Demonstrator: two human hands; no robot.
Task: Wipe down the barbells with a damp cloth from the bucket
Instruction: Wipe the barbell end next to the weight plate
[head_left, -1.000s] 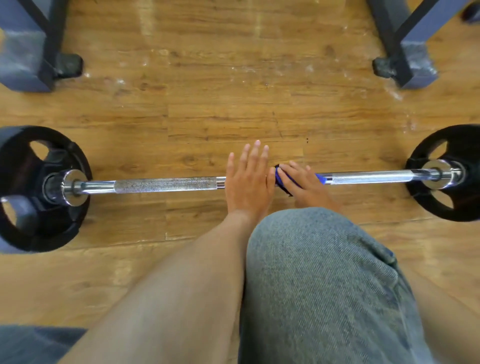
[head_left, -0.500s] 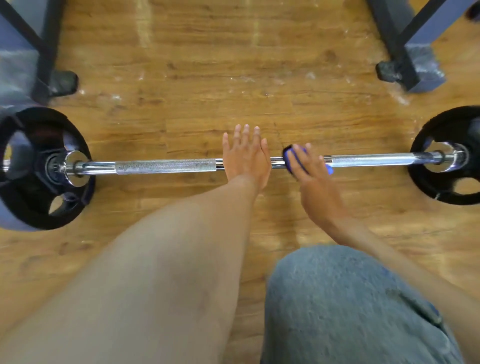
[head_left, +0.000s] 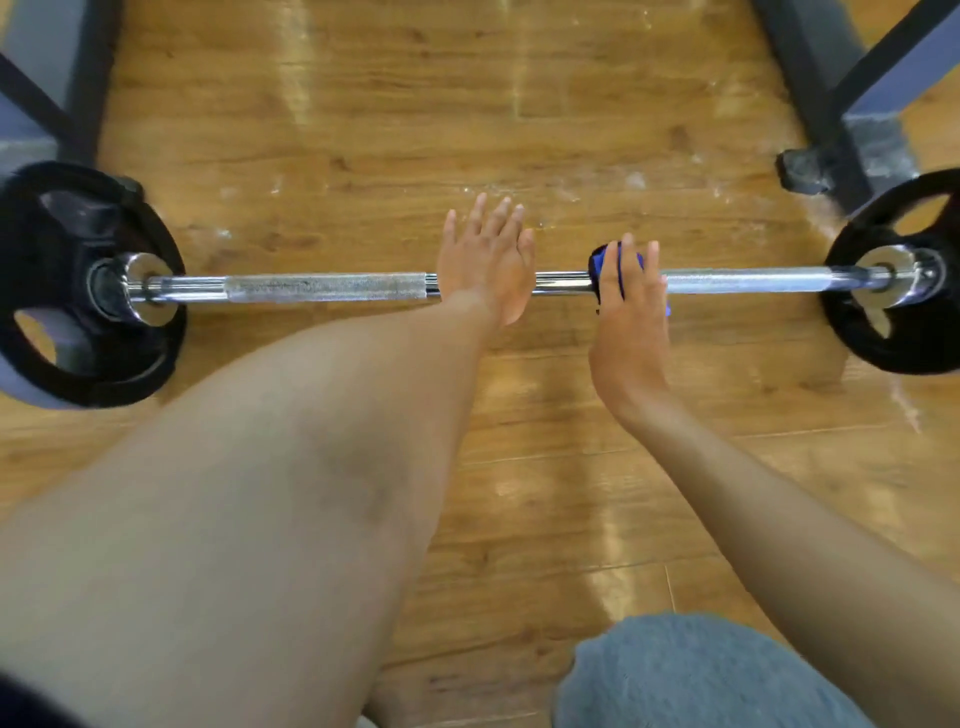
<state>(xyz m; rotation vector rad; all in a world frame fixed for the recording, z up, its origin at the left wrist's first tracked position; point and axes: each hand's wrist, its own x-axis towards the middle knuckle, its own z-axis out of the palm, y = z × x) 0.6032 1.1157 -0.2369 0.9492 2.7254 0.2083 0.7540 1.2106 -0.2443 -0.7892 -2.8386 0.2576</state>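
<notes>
A chrome barbell (head_left: 322, 287) lies across the wooden floor with a black weight plate at each end. My left hand (head_left: 485, 260) lies flat on the middle of the bar, fingers straight and pointing away from me. Just to the right, my right hand (head_left: 631, 291) presses a blue cloth (head_left: 602, 265) onto the bar with straight fingers. The cloth wraps over the bar and shows at both sides of the hand. No bucket is in view.
The left plate (head_left: 78, 280) and right plate (head_left: 904, 280) stand on the floor. Dark metal rack feet stand at the far left (head_left: 78, 78) and far right (head_left: 831, 130). My knee in grey fabric (head_left: 701, 675) is at the bottom.
My right hand with the cloth has slid to the right along the bar, away from my left hand. My left hand stays flat on the bar's middle. The camera view has shifted.
</notes>
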